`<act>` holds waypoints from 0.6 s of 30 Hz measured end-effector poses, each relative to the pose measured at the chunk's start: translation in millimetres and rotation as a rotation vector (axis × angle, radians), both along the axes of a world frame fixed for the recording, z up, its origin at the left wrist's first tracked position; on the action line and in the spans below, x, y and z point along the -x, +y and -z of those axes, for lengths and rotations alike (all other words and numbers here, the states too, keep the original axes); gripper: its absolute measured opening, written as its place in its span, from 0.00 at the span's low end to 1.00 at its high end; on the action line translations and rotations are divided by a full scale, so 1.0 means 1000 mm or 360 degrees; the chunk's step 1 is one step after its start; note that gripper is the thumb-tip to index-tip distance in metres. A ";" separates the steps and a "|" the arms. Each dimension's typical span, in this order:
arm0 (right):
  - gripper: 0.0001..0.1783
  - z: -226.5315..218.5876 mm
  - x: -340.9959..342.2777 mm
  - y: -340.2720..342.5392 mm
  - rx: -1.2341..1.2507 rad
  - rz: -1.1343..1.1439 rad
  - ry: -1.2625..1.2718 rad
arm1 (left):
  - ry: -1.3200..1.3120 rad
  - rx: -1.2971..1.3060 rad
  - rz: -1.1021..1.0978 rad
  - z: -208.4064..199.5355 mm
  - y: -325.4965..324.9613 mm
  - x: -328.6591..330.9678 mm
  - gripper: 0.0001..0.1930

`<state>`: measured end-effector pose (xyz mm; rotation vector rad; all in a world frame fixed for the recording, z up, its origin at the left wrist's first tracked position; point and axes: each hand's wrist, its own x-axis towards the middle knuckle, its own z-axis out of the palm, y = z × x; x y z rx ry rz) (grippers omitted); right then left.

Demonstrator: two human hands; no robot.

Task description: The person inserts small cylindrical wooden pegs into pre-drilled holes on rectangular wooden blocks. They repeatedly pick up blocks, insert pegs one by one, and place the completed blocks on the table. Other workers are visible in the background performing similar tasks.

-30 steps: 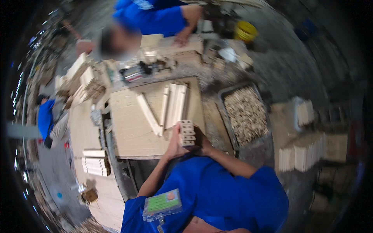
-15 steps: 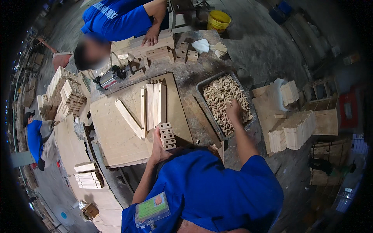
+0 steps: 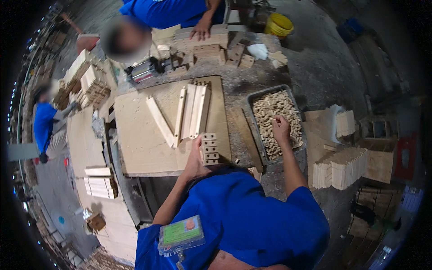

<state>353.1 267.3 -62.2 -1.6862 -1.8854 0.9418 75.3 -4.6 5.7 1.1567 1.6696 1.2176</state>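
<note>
My left hand [image 3: 194, 161] is wrapped round a stack of wooden strips [image 3: 210, 149], whose end faces show pairs of drilled holes. It holds the stack at the near edge of the cardboard-covered board [image 3: 135, 135]. Over a grey tray [image 3: 266, 158] full of short wooden dowels [image 3: 275, 105], my right hand [image 3: 282, 130] is pinched, with the pale tip of a dowel [image 3: 272, 119] showing at its fingertips. Ahead of my left hand, several pale wooden strips [image 3: 196, 110] lie together on the board, and a single strip [image 3: 159, 120] lies slanted to their left.
A wooden bar [image 3: 247, 139] lies left of the tray. Across the table, a co-worker's hand [image 3: 200, 29] rests on wooden pieces beside a metal clamp-like tool [image 3: 145, 71]. Stacked strips [image 3: 340, 170] stand at right; a yellow bucket [image 3: 279, 24] stands beyond the table.
My right hand has lifted a little from the dowels, and a dowel tip now shows in its fingers. My left hand still grips the stack. The whole view has shifted.
</note>
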 end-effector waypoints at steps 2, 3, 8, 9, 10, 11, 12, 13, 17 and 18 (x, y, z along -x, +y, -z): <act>0.09 -0.029 0.034 -0.020 0.0108 -0.0381 0.0356 | -0.0097 -0.0074 0.0013 0.000 0.003 0.001 0.61; 0.07 -0.063 0.059 -0.038 0.0056 -0.0680 0.0524 | -0.0240 -0.0044 0.0036 0.000 0.005 0.000 0.61; 0.07 -0.141 0.134 -0.083 -0.0512 -0.1610 0.0538 | -0.0188 -0.0203 0.0061 0.013 0.009 -0.006 0.56; 0.07 -0.141 0.140 -0.084 -0.0542 -0.1654 0.0496 | -0.0181 -0.0216 0.0050 0.012 0.012 -0.008 0.55; 0.07 -0.141 0.144 -0.084 -0.0572 -0.1699 0.0455 | -0.0178 -0.0224 0.0068 0.010 0.013 -0.008 0.54; 0.08 -0.142 0.144 -0.081 -0.0535 -0.1736 0.0407 | -0.0174 -0.0232 0.0085 0.008 0.015 -0.008 0.54; 0.08 -0.142 0.143 -0.078 -0.0525 -0.1766 0.0366 | -0.0182 -0.0230 0.0094 0.008 0.013 -0.010 0.54; 0.08 -0.141 0.143 -0.075 -0.0515 -0.1795 0.0325 | -0.0192 -0.0214 0.0066 0.008 0.014 -0.011 0.53; 0.07 -0.144 0.143 -0.075 -0.0725 -0.1904 0.0151 | 0.0007 -0.0214 0.0108 0.006 0.018 -0.009 0.53; 0.07 -0.147 0.143 -0.077 -0.0769 -0.1907 0.0124 | 0.0042 -0.0231 0.0083 0.007 0.019 -0.011 0.53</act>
